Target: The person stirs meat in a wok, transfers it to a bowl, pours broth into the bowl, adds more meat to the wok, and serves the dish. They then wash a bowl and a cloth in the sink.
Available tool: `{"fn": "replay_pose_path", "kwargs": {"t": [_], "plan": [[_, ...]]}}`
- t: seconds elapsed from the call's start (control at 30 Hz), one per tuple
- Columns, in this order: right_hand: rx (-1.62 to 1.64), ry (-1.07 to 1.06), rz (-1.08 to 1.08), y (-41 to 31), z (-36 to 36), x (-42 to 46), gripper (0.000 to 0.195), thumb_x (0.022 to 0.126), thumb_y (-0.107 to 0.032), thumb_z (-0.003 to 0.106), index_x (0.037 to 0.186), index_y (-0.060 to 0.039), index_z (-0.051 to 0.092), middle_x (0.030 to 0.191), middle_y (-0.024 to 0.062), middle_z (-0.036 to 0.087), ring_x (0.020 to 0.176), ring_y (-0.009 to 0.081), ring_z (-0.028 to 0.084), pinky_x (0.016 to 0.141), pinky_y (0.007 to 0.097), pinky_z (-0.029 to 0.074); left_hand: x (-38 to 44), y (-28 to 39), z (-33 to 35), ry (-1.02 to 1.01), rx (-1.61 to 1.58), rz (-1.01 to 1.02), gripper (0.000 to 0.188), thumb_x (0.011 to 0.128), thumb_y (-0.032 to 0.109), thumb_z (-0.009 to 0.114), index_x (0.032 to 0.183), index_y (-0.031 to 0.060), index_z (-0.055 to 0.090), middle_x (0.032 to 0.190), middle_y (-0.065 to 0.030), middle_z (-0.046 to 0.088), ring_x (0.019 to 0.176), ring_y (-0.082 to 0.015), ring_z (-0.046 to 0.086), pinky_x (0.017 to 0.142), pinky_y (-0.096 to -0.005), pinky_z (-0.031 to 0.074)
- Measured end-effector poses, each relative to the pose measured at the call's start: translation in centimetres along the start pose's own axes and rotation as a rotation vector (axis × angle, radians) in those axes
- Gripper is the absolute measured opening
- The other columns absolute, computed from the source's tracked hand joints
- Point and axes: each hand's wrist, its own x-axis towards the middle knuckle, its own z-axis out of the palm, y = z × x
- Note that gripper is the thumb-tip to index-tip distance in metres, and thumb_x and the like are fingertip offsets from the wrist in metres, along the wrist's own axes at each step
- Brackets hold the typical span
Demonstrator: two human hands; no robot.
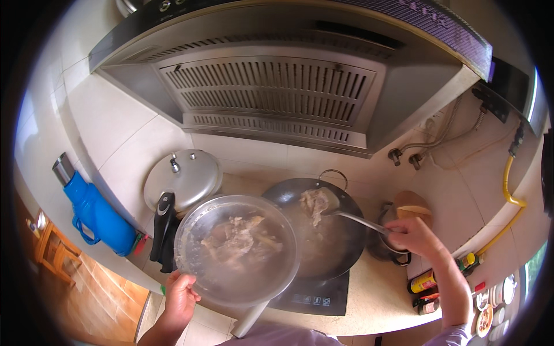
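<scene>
My left hand point(181, 290) grips the near left rim of a metal basin point(190, 277), thumb over the edge. Pieces of cooked-looking meat point(236, 242) lie in the basin, blurred by steam. In my right hand point(413, 235) is the metal handle of a ladle or spatula point(357, 220). Its head carries more meat pieces point(315, 205) above the far part of a dark wok point(352, 246). Cloudy brownish liquid point(322, 255) fills the wok's lower part. The basin overlaps the wok's left side and hides it. A pale handle point(250, 320) sticks out from beneath the basin.
The wok stands on a black induction cooker point(316, 298). A pressure cooker point(186, 177) is at the left, a dark pot point(385, 248) at the right. Sauce bottles point(423, 283) line the right wall. A range hood point(277, 86) hangs overhead; a blue thermos flask point(101, 216) stands far left.
</scene>
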Motion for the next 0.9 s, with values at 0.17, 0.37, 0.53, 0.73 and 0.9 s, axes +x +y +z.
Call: {"fn": "replay_pose_path", "kwargs": {"t": [0.17,0.37,0.53,0.73,0.9], "plan": [[0.079,-0.046,-0.012,-5.1,-2.6,-2.0,0.029,0.079,-0.008,0.057,0.107,0.0023,0.059,0.067,0.0,0.057,0.057,0.0034,0.045,0.049,0.0198,0.035,0.0,0.1,0.0,-0.025,0.021,-0.013,0.009,0.07,0.007,0.058,0.067,0.0124,0.051,0.058,0.0029,0.048,0.041,-0.0094,0.045,0.037,-0.0264,0.04],[0.068,-0.212,-0.009,-9.6,-2.3,-2.6,0.029,0.08,-0.009,0.057,0.108,0.0004,0.059,0.071,-0.001,0.057,0.058,0.0031,0.046,0.05,0.0188,0.035,-0.6,0.2,0.1,-0.006,0.002,-0.017,0.004,0.071,0.008,0.057,0.073,0.0108,0.054,0.061,0.0023,0.05,0.042,-0.0098,0.047,0.04,-0.0262,0.041],[-0.033,-0.361,-0.06,-10.6,-0.3,-3.2,0.028,0.081,-0.014,0.057,0.108,-0.0062,0.06,0.077,0.002,0.064,0.063,0.0067,0.055,0.058,0.021,0.043,-0.5,0.3,0.2,-0.053,0.008,-0.026,0.004,0.072,0.008,0.055,0.074,0.0108,0.055,0.061,0.0024,0.051,0.044,-0.0093,0.048,0.042,-0.026,0.041],[-0.417,-0.255,-0.141,-12.5,0.3,-5.2,0.028,0.08,-0.025,0.058,0.105,-0.0133,0.062,0.078,0.0073,0.064,0.064,0.0208,0.061,0.061,0.0273,0.047,-0.8,0.4,0.1,-0.07,0.007,-0.027,0.004,0.072,0.007,0.055,0.073,0.0108,0.055,0.06,0.0025,0.051,0.044,-0.0088,0.048,0.041,-0.0249,0.041],[-0.487,-0.076,-0.406,-12.1,0.9,-6.7,0.025,0.076,-0.019,0.061,0.101,-0.0126,0.063,0.074,0.0075,0.063,0.063,0.0249,0.06,0.056,0.0318,0.047,-0.9,0.5,0.1,-0.084,0.001,-0.031,0.004,0.073,0.007,0.055,0.073,0.0112,0.055,0.06,0.0029,0.051,0.043,-0.0085,0.049,0.04,-0.0242,0.041]]}}
